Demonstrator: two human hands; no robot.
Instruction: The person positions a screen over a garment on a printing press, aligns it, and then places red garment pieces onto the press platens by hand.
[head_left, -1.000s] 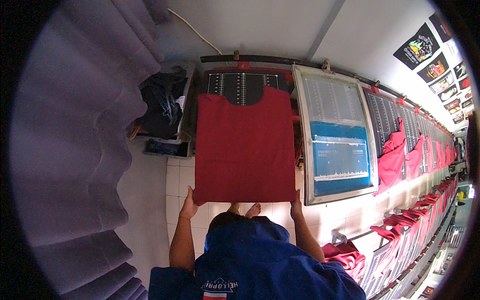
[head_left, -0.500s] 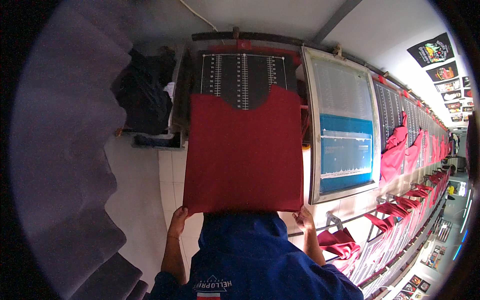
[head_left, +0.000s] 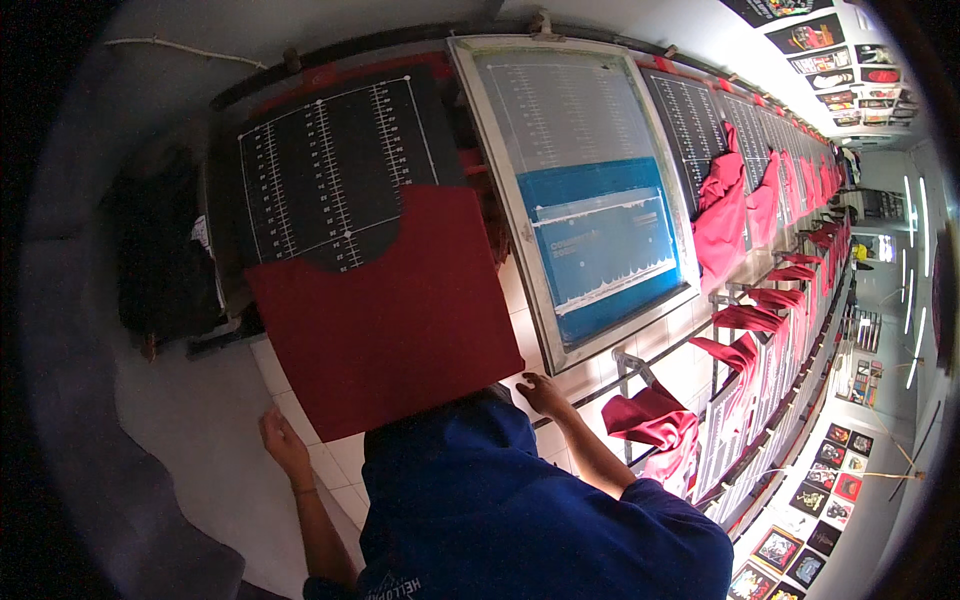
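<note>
**Red garment panel drawn onto a printing pallet**

The red garment (head_left: 385, 310) lies flat on the black pallet (head_left: 325, 175) marked with white ruler lines, its neck cut-out near the pallet's middle and its lower hem hanging past the near edge, just above the person's blue hooded top (head_left: 520, 510). It looks like light, soft knit fabric: limp, easy to wrinkle or skew, not slippery and not fragile. By that judgement the best holds are the two bottom corners or the side hems, pulled evenly so the cloth stays square to the ruler lines.

The left hand (head_left: 283, 443) sits at the lower left corner of the cloth, fingers curled at the hem; whether it pinches the fabric or only rests against it cannot be told. The right hand (head_left: 543, 392) is at the lower right corner, fingers bent downward, its hold also unclear.

Just right of the pallet stands a tilted printing screen (head_left: 580, 190) in a pale frame, with a blue coated area. Further right a long row of pallets carries more red garments (head_left: 725, 215), some draped and folded. To the left a dark bundle of cloth (head_left: 165, 255) lies over a stand. White floor tiles (head_left: 300, 400) show below.
</note>
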